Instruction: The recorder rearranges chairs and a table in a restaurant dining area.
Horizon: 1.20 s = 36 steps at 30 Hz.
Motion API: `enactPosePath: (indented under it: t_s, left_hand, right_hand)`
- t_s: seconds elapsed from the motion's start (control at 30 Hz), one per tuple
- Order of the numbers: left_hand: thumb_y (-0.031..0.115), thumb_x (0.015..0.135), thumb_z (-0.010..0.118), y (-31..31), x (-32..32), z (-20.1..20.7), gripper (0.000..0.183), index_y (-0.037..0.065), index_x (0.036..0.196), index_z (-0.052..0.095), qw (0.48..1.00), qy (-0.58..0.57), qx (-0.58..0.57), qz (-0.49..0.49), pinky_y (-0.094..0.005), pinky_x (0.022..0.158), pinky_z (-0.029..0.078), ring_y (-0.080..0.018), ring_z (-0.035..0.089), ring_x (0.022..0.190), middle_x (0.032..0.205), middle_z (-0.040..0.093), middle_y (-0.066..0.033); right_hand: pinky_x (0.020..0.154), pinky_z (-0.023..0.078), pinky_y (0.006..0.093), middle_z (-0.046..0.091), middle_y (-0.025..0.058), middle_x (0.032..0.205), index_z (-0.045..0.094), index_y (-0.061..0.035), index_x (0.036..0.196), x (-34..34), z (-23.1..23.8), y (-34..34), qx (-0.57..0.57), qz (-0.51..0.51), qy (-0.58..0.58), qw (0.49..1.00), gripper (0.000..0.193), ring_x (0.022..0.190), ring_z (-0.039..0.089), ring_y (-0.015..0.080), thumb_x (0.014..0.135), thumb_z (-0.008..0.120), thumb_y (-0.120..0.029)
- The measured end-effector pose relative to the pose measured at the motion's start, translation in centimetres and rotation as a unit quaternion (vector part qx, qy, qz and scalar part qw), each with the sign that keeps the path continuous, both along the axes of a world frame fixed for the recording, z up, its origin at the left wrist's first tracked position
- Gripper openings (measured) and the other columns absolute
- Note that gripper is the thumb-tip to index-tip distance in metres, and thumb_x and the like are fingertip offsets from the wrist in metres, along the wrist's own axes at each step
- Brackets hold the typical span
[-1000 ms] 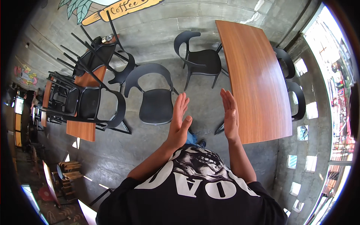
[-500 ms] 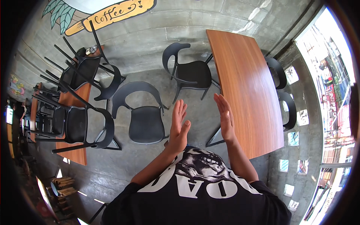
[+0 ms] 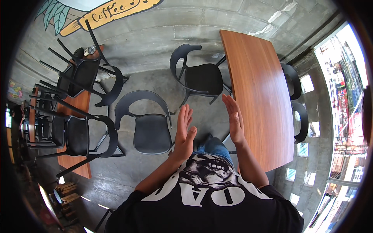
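The left hand [image 3: 184, 132] and right hand [image 3: 234, 120] are raised side by side, palms facing, apart. A chair [image 3: 149, 128] stands on the floor [image 3: 155, 46] left of the left hand; another chair [image 3: 198, 77] stands ahead. The long table [image 3: 260, 93] runs along the right.
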State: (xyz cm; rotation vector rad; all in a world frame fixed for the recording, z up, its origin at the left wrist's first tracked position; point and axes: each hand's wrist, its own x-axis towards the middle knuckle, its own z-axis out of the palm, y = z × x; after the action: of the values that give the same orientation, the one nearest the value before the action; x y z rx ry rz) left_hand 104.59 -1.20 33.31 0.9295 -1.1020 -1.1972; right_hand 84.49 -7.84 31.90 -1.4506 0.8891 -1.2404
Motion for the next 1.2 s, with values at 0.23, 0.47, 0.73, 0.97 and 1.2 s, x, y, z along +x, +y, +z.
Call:
enactPosePath:
  t_s: [0.23,0.47,0.73,0.97,1.2]
  left_hand:
    - [0.034,0.104,0.05,-5.3,-0.8,0.0,0.079,0.002,0.159,0.003,1.0,-0.001,0.024,0.012,-0.0479,0.122,0.015,-0.0342,0.018,0.152,0.165,0.011,-0.0207]
    - [0.03,0.103,0.052,-11.4,-1.4,-0.7,0.08,0.002,0.159,0.003,0.997,-0.025,0.064,0.044,-0.0481,0.122,0.016,-0.0343,0.018,0.152,0.166,0.01,-0.0196]
    - [0.029,0.103,0.05,-16.7,-3.1,-0.6,0.074,0.002,0.159,0.008,0.991,-0.031,0.087,0.096,-0.0468,0.12,0.02,-0.0338,0.022,0.151,0.165,0.015,-0.0203]
    - [0.027,0.103,0.051,-18.8,-1.6,-0.7,0.078,0.001,0.159,0.003,0.993,-0.015,0.084,0.08,-0.0472,0.121,0.018,-0.0337,0.019,0.152,0.165,0.011,-0.021]
    - [0.028,0.104,0.05,-22.2,1.7,-1.7,0.075,0.004,0.159,0.006,0.994,0.03,0.069,0.083,-0.0473,0.121,0.018,-0.0332,0.02,0.152,0.166,0.013,-0.0178]
  right_hand:
    - [0.122,0.016,0.0445,0.036,0.022,0.156,0.03,0.0027,0.153,-0.8,-1.1,-6.0,0.017,0.017,-0.017,1.0,0.073,0.149,0.028,0.0319,0.106,0.033,-0.054]
    - [0.122,0.016,0.0447,0.035,0.0217,0.157,0.028,0.0028,0.153,-0.8,-2.2,-14.1,0.023,0.055,-0.036,0.998,0.07,0.149,0.029,0.0313,0.107,0.032,-0.05]
    - [0.122,0.017,0.0427,0.036,0.0216,0.156,0.03,0.0034,0.152,-0.9,-3.1,-21.5,0.043,0.087,-0.041,0.994,0.071,0.148,0.03,0.0306,0.106,0.032,-0.051]
    - [0.121,0.02,0.0427,0.039,0.0205,0.155,0.031,0.0032,0.152,1.3,-2.5,-25.8,0.033,0.101,-0.029,0.994,0.069,0.147,0.033,0.0306,0.107,0.032,-0.049]
    - [0.122,0.019,0.0427,0.037,0.0233,0.155,0.03,0.0051,0.151,5.2,-2.1,-28.0,0.037,0.111,0.006,0.993,0.069,0.147,0.031,0.0315,0.107,0.032,-0.049]
